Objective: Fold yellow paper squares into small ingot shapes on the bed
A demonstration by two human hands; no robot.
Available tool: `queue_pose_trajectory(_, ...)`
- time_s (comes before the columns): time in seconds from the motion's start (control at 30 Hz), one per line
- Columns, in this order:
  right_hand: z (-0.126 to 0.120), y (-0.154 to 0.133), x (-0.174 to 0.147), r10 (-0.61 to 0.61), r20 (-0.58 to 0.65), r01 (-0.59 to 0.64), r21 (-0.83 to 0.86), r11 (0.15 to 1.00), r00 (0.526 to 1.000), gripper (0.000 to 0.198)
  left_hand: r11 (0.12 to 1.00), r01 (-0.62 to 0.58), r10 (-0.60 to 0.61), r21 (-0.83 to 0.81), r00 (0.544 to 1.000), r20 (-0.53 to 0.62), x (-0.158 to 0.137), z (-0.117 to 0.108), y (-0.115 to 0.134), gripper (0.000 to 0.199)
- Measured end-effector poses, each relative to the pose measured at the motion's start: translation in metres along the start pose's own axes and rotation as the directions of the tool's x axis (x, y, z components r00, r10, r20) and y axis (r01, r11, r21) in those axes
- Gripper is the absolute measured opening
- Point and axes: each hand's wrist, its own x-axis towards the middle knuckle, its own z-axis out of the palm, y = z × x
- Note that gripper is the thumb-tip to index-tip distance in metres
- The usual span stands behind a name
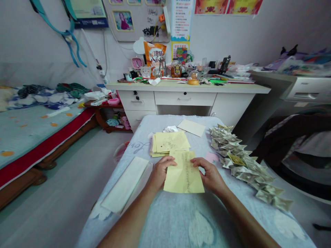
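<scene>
Between my two hands I hold a sheet of yellow paper (183, 175) with dark marks down its middle. My left hand (161, 172) pinches the left edge, thumb and fingers closed on it. On the opposite edge my right hand (207, 172) has the same kind of grip. Just beyond the sheet lies a stack of yellow paper (170, 140), partly covered by it. To the left rests a long pale folded strip (126, 184). Rows of folded paper pieces (243, 162) run along the right side, and a pink slip of paper (212, 157) lies near my right hand.
A light blue cloth (178, 220) covers the table. Near its far edge lie a cream sheet (192, 127) and crumpled white tissue (170, 129). Behind stands a white desk (184, 100) crowded with items. A bed (38, 127) is at left, a washing machine (307, 93) at right.
</scene>
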Motion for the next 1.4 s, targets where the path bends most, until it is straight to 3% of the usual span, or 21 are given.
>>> queue_pose_trajectory(0.1,0.005,0.006,-0.007,-0.047,0.064,0.047,0.008,0.999,0.997,0.029,0.993,-0.028,0.015,0.118,0.994,0.106,-0.006,0.002,0.004,0.017)
queue_pose_trajectory(0.27,0.007,0.008,-0.010,-0.038,0.152,0.039,-0.005,0.999,0.988,0.024,0.918,-0.133,0.056,0.374,0.976,0.209,-0.016,0.004,0.015,0.040)
queue_pose_trajectory(0.33,0.006,0.009,-0.011,-0.027,0.185,0.030,-0.013,0.999,0.982,0.027,0.895,-0.164,0.086,0.414,0.976,0.201,-0.018,0.004,0.019,0.034)
queue_pose_trajectory(0.47,0.002,0.013,-0.012,-0.052,0.199,0.072,-0.095,0.993,0.979,0.031,0.899,-0.204,0.102,0.387,0.958,0.268,-0.017,0.003,0.020,0.019)
queue_pose_trajectory(0.6,0.000,0.017,-0.013,-0.113,0.161,0.150,-0.242,0.959,0.981,0.017,0.941,-0.194,0.085,0.278,0.929,0.361,-0.014,0.003,0.020,0.014)
queue_pose_trajectory(0.77,-0.004,0.013,-0.013,-0.062,0.215,0.116,-0.250,0.961,0.975,0.015,0.949,0.015,-0.103,0.315,0.959,0.265,-0.013,0.001,0.028,0.007)
queue_pose_trajectory(0.87,-0.006,0.009,-0.013,-0.002,0.228,0.055,-0.225,0.973,0.974,0.016,0.949,0.138,-0.208,0.283,0.949,0.237,-0.014,0.001,0.029,0.010)
queue_pose_trajectory(1.0,-0.004,0.009,-0.012,0.068,0.201,-0.017,-0.245,0.969,0.977,0.024,0.944,0.249,-0.290,0.216,0.939,0.184,-0.014,0.005,0.026,0.035)
queue_pose_trajectory(1.23,0.006,0.018,-0.009,0.142,0.134,-0.089,-0.337,0.937,0.981,0.030,0.934,0.273,-0.301,0.230,0.948,0.099,-0.016,0.009,0.025,0.086)
queue_pose_trajectory(1.33,0.008,0.018,-0.009,0.162,0.103,-0.113,-0.372,0.921,0.981,0.028,0.931,0.221,-0.258,0.291,0.961,0.097,-0.018,0.009,0.024,0.085)
queue_pose_trajectory(1.4,0.011,0.018,-0.008,0.182,0.068,-0.140,-0.399,0.906,0.981,0.025,0.928,0.173,-0.223,0.331,0.967,0.120,-0.019,0.009,0.021,0.071)
